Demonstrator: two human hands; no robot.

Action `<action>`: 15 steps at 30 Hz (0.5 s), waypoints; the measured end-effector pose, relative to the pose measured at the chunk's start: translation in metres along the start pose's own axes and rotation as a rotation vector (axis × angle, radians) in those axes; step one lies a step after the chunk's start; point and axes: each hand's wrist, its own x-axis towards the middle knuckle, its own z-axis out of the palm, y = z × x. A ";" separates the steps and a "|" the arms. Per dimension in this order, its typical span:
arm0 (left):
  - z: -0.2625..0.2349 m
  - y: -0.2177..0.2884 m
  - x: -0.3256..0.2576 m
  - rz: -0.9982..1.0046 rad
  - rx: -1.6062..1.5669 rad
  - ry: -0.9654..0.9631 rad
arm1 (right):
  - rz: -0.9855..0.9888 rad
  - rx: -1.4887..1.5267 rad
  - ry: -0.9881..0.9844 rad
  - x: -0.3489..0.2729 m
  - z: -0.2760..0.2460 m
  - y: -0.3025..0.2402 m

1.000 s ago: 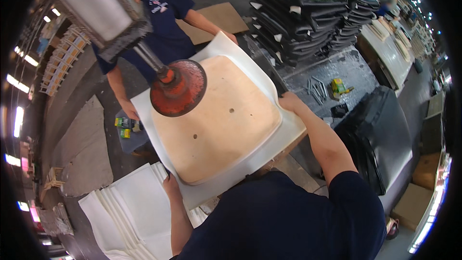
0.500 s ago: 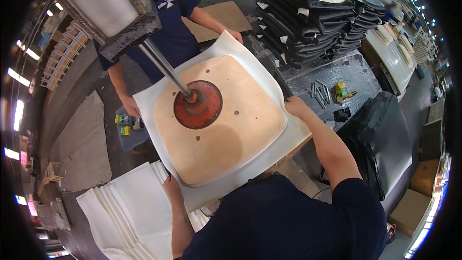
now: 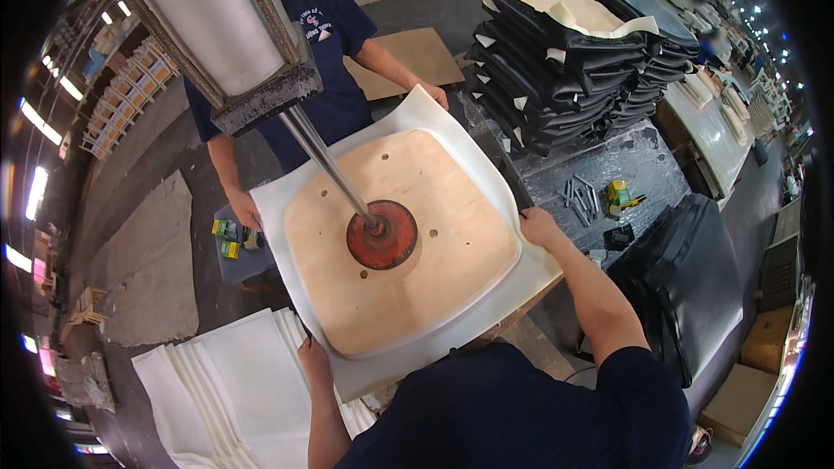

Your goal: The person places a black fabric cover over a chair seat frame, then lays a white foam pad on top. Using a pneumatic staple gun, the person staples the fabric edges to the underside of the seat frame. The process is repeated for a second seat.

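While the red press disc (image 3: 382, 234) bears on the plywood seat panel (image 3: 400, 247), I see my left hand (image 3: 314, 358) and right hand (image 3: 540, 227) curled closed on the white foam sheet (image 3: 452, 122) edges. If my 2 grips slacken, the foam could creep off-centre, or my fingers could get pinched.

The pale, squarish plywood seat board (image 3: 408, 252) looks smooth and matt, lying on a white, soft-looking foam sheet (image 3: 434, 122). The round red press disc (image 3: 382, 234) looks worn, scuffed metal under a shiny steel rod (image 3: 326, 156).
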 end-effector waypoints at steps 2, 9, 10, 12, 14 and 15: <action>0.008 0.002 -0.001 0.038 -0.049 0.031 | -0.043 0.000 0.017 -0.004 -0.002 0.003; 0.004 0.007 -0.002 0.027 -0.019 0.036 | -0.070 0.046 0.138 -0.023 0.005 -0.017; 0.004 0.008 -0.001 0.025 -0.023 0.034 | -0.095 0.036 0.145 -0.023 0.003 -0.017; 0.006 0.008 -0.002 0.039 -0.039 0.028 | -0.142 0.012 0.155 -0.024 0.001 -0.017; 0.008 0.007 -0.003 0.069 -0.060 0.032 | -0.128 -0.010 0.125 -0.024 -0.001 -0.019; 0.006 0.007 -0.003 0.051 -0.049 0.013 | -0.123 -0.020 0.106 -0.024 -0.001 -0.021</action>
